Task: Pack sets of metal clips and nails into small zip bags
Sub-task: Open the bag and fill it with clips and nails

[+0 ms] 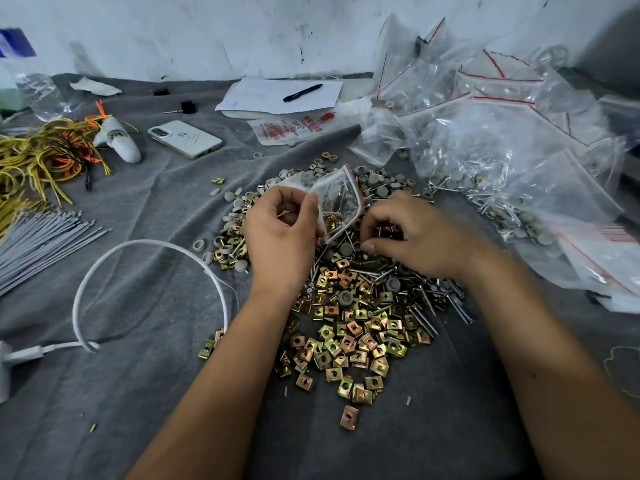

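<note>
A grey cloth (145, 306) covers the tabletop, and a heap of brass-coloured square metal clips (349, 337) spreads over its middle toward the near edge. Mixed into the far part of the heap are grey round caps (375, 183) and silver nails (424, 315).

The left hand (280, 233) holds a small zip bag (337, 202) above the heap, thumb and forefinger pinching its edge, the other fingers curled under. The bag's mouth with the red strip is tilted toward the right, and a few nails and clips show through the clear plastic.

The right hand (415, 233) sits just beside the bag's mouth, low over the heap. Its fingers are curled down with the thumb drawn in against them; whether they pinch a part I cannot tell.

Along the right edge lies a big pile of filled zip bags (502, 140) with red seal lines. At the far edge a black pen (302, 92) rests on white paper sheets (280, 95). A white phone (185, 139) lies left of the paper. Yellow and orange wires (38, 157) crowd the far-left corner, grey cable ties (38, 237) fan out at the left edge, and a white charging cable (138, 282) loops near the left forearm.
</note>
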Action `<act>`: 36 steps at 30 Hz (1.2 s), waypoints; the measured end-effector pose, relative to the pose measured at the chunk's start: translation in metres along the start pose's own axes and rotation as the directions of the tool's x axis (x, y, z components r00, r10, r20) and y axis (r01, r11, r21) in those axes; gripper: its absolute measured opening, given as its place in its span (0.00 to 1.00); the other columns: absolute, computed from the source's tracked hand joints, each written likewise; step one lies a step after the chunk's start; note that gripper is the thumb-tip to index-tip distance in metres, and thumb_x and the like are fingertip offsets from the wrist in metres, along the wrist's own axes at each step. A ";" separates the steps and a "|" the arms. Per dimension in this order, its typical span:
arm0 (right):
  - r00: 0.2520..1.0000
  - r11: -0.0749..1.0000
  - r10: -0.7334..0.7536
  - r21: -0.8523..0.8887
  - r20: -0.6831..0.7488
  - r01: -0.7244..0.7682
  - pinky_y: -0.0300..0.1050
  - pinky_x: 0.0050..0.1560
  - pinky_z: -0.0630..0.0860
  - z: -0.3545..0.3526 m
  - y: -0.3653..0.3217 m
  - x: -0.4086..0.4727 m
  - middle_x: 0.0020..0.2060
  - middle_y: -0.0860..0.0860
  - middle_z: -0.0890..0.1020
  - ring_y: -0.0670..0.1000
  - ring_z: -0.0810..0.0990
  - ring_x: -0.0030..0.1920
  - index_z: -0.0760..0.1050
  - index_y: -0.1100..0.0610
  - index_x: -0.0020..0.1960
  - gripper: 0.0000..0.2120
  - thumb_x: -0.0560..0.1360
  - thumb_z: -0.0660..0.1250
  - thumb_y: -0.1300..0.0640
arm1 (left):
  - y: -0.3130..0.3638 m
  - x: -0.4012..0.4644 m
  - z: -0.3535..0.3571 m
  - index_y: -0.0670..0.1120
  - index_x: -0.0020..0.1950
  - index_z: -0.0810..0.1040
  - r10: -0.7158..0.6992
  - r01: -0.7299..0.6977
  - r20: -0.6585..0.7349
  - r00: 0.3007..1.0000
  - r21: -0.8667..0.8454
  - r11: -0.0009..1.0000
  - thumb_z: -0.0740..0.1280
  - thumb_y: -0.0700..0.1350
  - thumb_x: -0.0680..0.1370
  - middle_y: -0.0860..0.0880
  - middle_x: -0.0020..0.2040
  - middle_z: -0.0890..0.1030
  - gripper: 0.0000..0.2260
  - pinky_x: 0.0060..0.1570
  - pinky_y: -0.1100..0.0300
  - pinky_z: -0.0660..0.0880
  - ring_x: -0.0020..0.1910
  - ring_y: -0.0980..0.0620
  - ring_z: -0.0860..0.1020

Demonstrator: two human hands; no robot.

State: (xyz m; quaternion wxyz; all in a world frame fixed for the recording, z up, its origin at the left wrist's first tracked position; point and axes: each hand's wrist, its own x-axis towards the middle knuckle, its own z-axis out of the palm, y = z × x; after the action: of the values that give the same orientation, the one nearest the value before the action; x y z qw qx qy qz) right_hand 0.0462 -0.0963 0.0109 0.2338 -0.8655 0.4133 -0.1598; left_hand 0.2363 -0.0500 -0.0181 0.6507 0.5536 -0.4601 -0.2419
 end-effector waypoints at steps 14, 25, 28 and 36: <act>0.964 0.910 0.009 0.403 -0.267 0.103 0.45 0.54 0.83 -0.004 -0.002 -0.004 0.45 0.47 0.88 0.45 0.87 0.49 0.83 0.55 0.56 0.10 0.77 0.73 0.64 | -0.001 -0.001 0.001 0.42 0.44 0.79 0.024 -0.025 0.023 0.999 0.052 0.998 0.70 0.39 0.82 0.50 0.30 0.81 0.06 0.29 0.59 0.77 0.27 0.54 0.79; 0.850 0.975 -0.163 0.050 -0.501 0.216 0.33 0.42 0.76 0.012 -0.012 0.006 0.39 0.43 0.83 0.41 0.81 0.40 0.85 0.57 0.47 0.05 0.72 0.79 0.59 | -0.004 -0.001 0.002 0.46 0.43 0.78 0.063 -0.069 0.078 0.995 0.080 0.994 0.70 0.40 0.82 0.46 0.32 0.81 0.08 0.31 0.49 0.80 0.28 0.47 0.80; 0.839 0.980 -0.167 0.004 -0.518 0.198 0.26 0.42 0.71 0.018 -0.013 0.009 0.40 0.41 0.81 0.36 0.78 0.39 0.85 0.55 0.47 0.06 0.71 0.79 0.58 | -0.003 -0.001 0.002 0.46 0.43 0.78 0.059 -0.065 0.077 0.995 0.076 0.995 0.70 0.40 0.82 0.47 0.31 0.81 0.08 0.30 0.51 0.79 0.27 0.50 0.79; 0.781 0.978 -0.169 -0.007 -0.602 0.206 0.28 0.46 0.74 0.018 -0.011 0.008 0.42 0.41 0.80 0.36 0.79 0.44 0.84 0.55 0.50 0.07 0.74 0.77 0.57 | 0.001 -0.001 -0.001 0.45 0.43 0.78 0.025 -0.024 -0.024 0.999 0.029 0.999 0.69 0.39 0.82 0.49 0.30 0.81 0.07 0.28 0.61 0.75 0.27 0.54 0.78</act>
State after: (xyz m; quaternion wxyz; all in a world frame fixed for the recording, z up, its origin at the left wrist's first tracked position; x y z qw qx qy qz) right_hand 0.0665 -0.0911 0.0027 0.0997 -0.7999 0.3727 -0.4596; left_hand 0.2371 -0.0487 -0.0178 0.6513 0.5599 -0.4623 -0.2206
